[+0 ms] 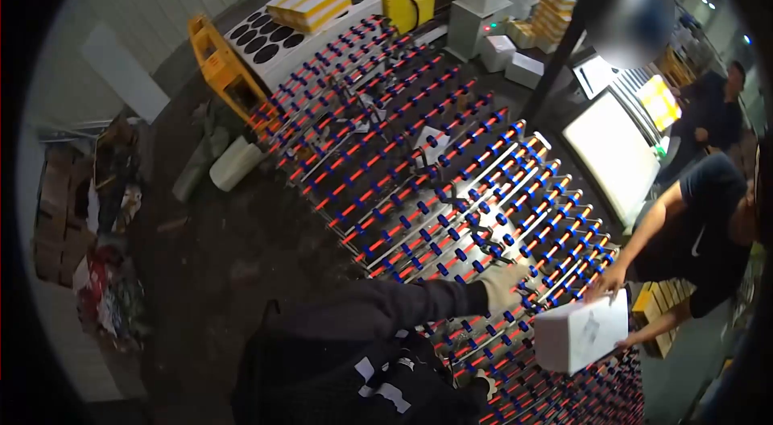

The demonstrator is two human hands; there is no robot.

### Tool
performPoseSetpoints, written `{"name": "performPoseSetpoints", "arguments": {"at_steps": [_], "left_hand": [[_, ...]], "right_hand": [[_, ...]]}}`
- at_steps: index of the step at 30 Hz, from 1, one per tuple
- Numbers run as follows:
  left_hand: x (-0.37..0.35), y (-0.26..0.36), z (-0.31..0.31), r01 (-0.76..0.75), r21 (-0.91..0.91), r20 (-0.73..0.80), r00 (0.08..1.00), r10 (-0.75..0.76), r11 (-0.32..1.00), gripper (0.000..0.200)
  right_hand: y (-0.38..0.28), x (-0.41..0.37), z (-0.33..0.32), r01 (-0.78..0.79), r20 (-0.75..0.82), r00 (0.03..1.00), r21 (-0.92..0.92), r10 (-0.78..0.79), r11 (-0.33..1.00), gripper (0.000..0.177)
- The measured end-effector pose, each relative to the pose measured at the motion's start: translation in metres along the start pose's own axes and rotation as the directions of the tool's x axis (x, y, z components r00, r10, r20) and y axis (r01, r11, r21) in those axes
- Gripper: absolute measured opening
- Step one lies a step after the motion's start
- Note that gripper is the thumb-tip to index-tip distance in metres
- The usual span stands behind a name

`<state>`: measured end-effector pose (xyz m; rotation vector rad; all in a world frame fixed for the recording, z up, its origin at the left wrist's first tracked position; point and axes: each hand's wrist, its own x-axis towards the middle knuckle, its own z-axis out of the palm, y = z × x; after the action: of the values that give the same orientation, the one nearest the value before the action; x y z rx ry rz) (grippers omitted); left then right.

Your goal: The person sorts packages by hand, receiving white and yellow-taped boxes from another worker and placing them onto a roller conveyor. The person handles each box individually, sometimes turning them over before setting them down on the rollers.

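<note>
My left hand point(503, 288), in a pale work glove and dark sleeve, reaches out over the roller conveyor point(427, 240). Its fingers look stretched out and hold nothing that I can see. Just right of it is a white box point(581, 334) with a dark print, tilted over the rollers. A co-worker's two hands hold this box, and my glove looks apart from it. Lower down, my right hand point(485, 385) shows only as a bit of pale glove in front of my dark jacket, near the conveyor's edge. Its fingers are mostly hidden.
The conveyor, with red rollers and blue wheels, curves toward a white table point(270, 35) bearing yellow-and-white boxes point(310, 5). Co-workers stand at the right beside a bright panel point(613, 155). An orange frame point(229, 75) and a debris pile point(113, 288) lie left.
</note>
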<state>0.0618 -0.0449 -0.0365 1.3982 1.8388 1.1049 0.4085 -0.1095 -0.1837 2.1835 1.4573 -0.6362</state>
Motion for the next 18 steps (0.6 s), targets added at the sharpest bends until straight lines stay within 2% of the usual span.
{"name": "performPoseSetpoints", "arguments": {"at_steps": [1, 2, 3, 4, 5, 6, 7, 8, 9, 10, 11, 12, 13, 14, 16, 17, 18], "left_hand": [[-0.004, -0.004, -0.041, 0.178, -0.079, 0.010, 0.984, -0.177, 0.981, 0.066], [-0.014, -0.027, -0.072, 0.064, 0.008, -0.207, 0.976, -0.061, 0.998, 0.064], [-0.021, -0.045, -0.100, 0.205, -0.039, -0.292, 0.934, -0.208, 0.978, 0.059], [-0.020, -0.135, -0.088, 0.157, 0.118, -0.557, 0.828, -0.066, 0.981, 0.053], [-0.038, -0.121, -0.144, 0.278, 0.120, -0.676, 0.726, -0.127, 0.953, 0.053], [-0.041, -0.128, -0.177, 0.109, -0.051, -0.824, 0.557, -0.104, 0.993, 0.050], [-0.054, -0.148, -0.218, 0.382, 0.220, -0.887, 0.461, 0.021, 0.898, 0.049], [-0.059, -0.148, -0.257, 0.448, 0.108, -0.950, 0.309, -0.041, 0.887, 0.053], [-0.064, -0.156, -0.292, 0.432, 0.007, -0.982, 0.176, -0.076, 0.902, 0.061], [-0.066, -0.179, -0.323, 0.514, 0.055, -0.998, 0.047, 0.036, 0.856, 0.069], [-0.065, -0.185, -0.350, 0.514, -0.024, -0.999, -0.046, 0.000, 0.857, 0.075], [-0.056, -0.179, -0.377, 0.330, -0.247, -0.967, -0.148, -0.209, 0.911, 0.080], [-0.053, -0.223, -0.396, 0.163, -0.254, -0.955, -0.200, -0.220, 0.953, 0.085], [-0.053, -0.255, -0.413, 0.352, -0.302, -0.943, -0.246, -0.224, 0.886, 0.090], [-0.046, -0.303, -0.423, 0.266, -0.516, -0.854, -0.234, -0.465, 0.814, 0.099], [-0.037, -0.285, -0.410, 0.274, -0.527, -0.849, -0.216, -0.482, 0.805, 0.099], [-0.029, -0.267, -0.393, 0.335, -0.712, -0.701, -0.288, -0.652, 0.617, 0.100]], "right_hand": [[0.005, 0.007, 0.003, 0.017, 0.019, 1.000, 0.006, -0.017, 1.000, 0.066], [0.005, 0.011, 0.003, 0.037, 0.038, 0.999, 0.013, -0.038, 0.999, 0.066], [0.007, 0.016, 0.004, 0.060, 0.054, 0.997, 0.007, -0.060, 0.998, 0.066], [0.010, 0.020, 0.003, 0.081, 0.074, 0.994, 0.005, -0.081, 0.997, 0.066], [0.012, 0.023, 0.002, 0.099, 0.091, 0.991, 0.001, -0.099, 0.995, 0.066], [0.014, 0.027, 0.001, 0.121, 0.108, 0.987, -0.008, -0.120, 0.993, 0.065], [0.016, 0.029, 0.000, 0.140, 0.120, 0.983, -0.010, -0.138, 0.990, 0.065], [0.017, 0.031, -0.003, 0.159, 0.131, 0.979, -0.014, -0.156, 0.987, 0.065], [0.018, 0.033, -0.006, 0.175, 0.136, 0.976, -0.017, -0.171, 0.984, 0.065], [0.017, 0.033, -0.009, 0.188, 0.147, 0.972, -0.021, -0.183, 0.982, 0.065], [0.014, 0.032, -0.013, 0.193, 0.150, 0.971, -0.020, -0.188, 0.981, 0.065], [0.003, 0.031, -0.017, 0.195, 0.152, 0.970, -0.018, -0.190, 0.981, 0.065], [-0.009, 0.016, -0.032, 0.198, 0.214, 0.953, 0.094, -0.214, 0.976, 0.066], [-0.007, 0.028, -0.017, 0.199, 0.174, 0.962, 0.084, -0.211, 0.976, 0.065], [-0.005, 0.028, -0.015, 0.228, 0.089, 0.968, 0.093, -0.236, 0.969, 0.063], [-0.005, 0.031, -0.010, 0.213, 0.099, 0.968, 0.152, -0.229, 0.965, 0.062], [0.000, 0.032, -0.004, 0.190, 0.111, 0.970, 0.212, -0.216, 0.959, 0.061]]}}
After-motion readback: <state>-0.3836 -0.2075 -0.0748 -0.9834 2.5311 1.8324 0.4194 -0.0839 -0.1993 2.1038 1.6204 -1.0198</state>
